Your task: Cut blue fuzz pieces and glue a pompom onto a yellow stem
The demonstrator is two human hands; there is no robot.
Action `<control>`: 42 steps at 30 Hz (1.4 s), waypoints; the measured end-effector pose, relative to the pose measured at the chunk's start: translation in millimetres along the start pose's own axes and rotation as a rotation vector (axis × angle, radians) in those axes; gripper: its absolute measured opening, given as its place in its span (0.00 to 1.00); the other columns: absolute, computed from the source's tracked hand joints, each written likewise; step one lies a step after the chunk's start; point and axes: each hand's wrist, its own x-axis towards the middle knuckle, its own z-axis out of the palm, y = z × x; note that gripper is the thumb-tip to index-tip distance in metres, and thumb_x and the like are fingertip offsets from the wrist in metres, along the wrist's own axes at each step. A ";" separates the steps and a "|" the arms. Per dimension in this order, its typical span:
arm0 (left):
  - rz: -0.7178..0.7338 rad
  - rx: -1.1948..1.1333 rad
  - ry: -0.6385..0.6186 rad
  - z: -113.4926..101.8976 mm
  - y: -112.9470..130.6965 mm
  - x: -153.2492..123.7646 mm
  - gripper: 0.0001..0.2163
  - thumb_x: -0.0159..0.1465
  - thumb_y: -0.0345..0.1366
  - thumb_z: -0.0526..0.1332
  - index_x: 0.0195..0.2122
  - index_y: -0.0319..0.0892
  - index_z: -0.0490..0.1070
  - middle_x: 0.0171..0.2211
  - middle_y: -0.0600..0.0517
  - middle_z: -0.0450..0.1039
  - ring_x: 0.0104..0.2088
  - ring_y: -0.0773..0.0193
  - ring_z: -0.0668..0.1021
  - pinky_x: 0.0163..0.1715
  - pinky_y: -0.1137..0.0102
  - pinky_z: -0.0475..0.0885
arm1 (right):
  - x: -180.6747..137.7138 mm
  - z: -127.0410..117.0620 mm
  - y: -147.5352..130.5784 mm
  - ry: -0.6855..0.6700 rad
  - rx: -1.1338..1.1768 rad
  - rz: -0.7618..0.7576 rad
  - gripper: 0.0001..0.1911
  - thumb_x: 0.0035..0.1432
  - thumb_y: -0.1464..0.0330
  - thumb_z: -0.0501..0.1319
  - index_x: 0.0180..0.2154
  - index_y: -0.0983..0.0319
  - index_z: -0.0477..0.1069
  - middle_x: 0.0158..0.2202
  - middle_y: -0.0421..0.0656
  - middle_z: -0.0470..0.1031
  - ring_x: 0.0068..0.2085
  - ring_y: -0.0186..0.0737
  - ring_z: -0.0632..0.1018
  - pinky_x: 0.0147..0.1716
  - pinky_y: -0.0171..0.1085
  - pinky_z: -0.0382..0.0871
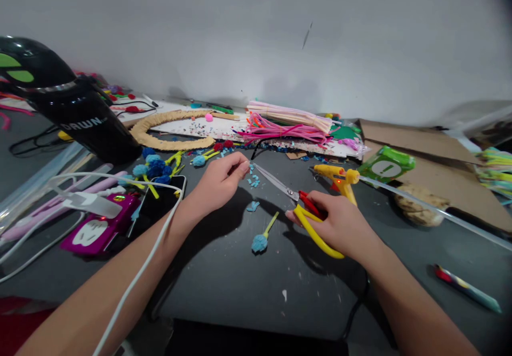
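My right hand (340, 225) grips the yellow and red handles of a pair of scissors (294, 198), whose closed blades point up and left across the dark table (240, 286). My left hand (220, 180) is pinched shut near the blade tips, holding something too small to make out. Small blue snippets (253, 181) lie scattered just beside those fingers. A blue pom-pom on a yellow stem (262, 238) lies on the table between my two hands.
A yellow glue gun (338, 177) with a long glue stick stands behind the scissors. Pink pipe cleaners (280, 129), a tan wrapped ring (168, 129), blue pom-pom flowers (156, 169), a phone (160, 201), a magenta device (100, 230), a black helmet-like object (60, 100) and cardboard (440, 158) crowd the table.
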 end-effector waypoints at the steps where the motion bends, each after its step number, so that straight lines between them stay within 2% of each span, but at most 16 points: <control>1: -0.001 0.002 0.000 -0.1 0.1 -0.1 0.11 0.69 0.38 0.53 0.30 0.40 0.65 0.25 0.56 0.63 0.27 0.68 0.65 0.29 0.72 0.60 | 0.0 -0.1 -0.3 0.003 0.000 0.003 0.24 0.54 0.46 0.61 0.24 0.58 0.58 0.19 0.36 0.63 0.23 0.34 0.62 0.23 0.34 0.50; 10: -0.020 -0.011 -0.027 -2.0 4.6 -1.3 0.11 0.68 0.39 0.53 0.31 0.40 0.66 0.26 0.55 0.64 0.28 0.67 0.67 0.30 0.72 0.61 | 1.0 -0.6 3.1 0.053 0.026 0.108 0.25 0.52 0.45 0.63 0.24 0.58 0.60 0.19 0.36 0.64 0.22 0.34 0.63 0.22 0.34 0.51; 21: -0.061 -0.095 -0.041 -1.0 3.0 -3.0 0.09 0.66 0.39 0.56 0.31 0.40 0.66 0.25 0.56 0.62 0.27 0.68 0.65 0.27 0.71 0.59 | 1.2 -0.9 0.8 0.036 -0.004 0.084 0.26 0.52 0.44 0.61 0.23 0.58 0.59 0.19 0.36 0.65 0.22 0.34 0.62 0.22 0.34 0.51; 30: -0.069 -0.184 -0.028 -1.6 2.5 -1.6 0.11 0.68 0.40 0.54 0.30 0.41 0.64 0.26 0.56 0.62 0.28 0.67 0.66 0.30 0.70 0.60 | 0.1 -1.6 0.2 0.029 -0.014 0.063 0.26 0.52 0.44 0.61 0.24 0.58 0.59 0.19 0.36 0.65 0.22 0.34 0.63 0.22 0.34 0.50; 38: -0.118 -0.103 0.023 -1.5 -3.1 2.6 0.12 0.68 0.40 0.50 0.27 0.42 0.60 0.24 0.56 0.58 0.27 0.67 0.62 0.28 0.71 0.59 | 1.0 -2.0 -0.4 0.022 0.006 0.099 0.26 0.52 0.44 0.61 0.24 0.58 0.59 0.19 0.36 0.65 0.22 0.34 0.63 0.22 0.34 0.51; 40: -0.151 -0.032 -0.019 -3.3 -5.9 4.2 0.12 0.67 0.39 0.51 0.26 0.42 0.60 0.24 0.56 0.58 0.26 0.67 0.63 0.28 0.71 0.58 | 1.3 -2.2 0.1 0.029 0.001 0.099 0.26 0.52 0.44 0.61 0.24 0.58 0.58 0.19 0.36 0.64 0.22 0.34 0.63 0.22 0.34 0.51; 42: -0.190 0.044 -0.125 -4.8 -9.1 5.4 0.12 0.65 0.39 0.51 0.26 0.42 0.62 0.24 0.56 0.60 0.27 0.66 0.65 0.28 0.71 0.59 | 1.4 -2.4 0.8 0.036 -0.005 0.095 0.26 0.52 0.44 0.61 0.24 0.58 0.58 0.19 0.36 0.63 0.22 0.34 0.63 0.22 0.34 0.51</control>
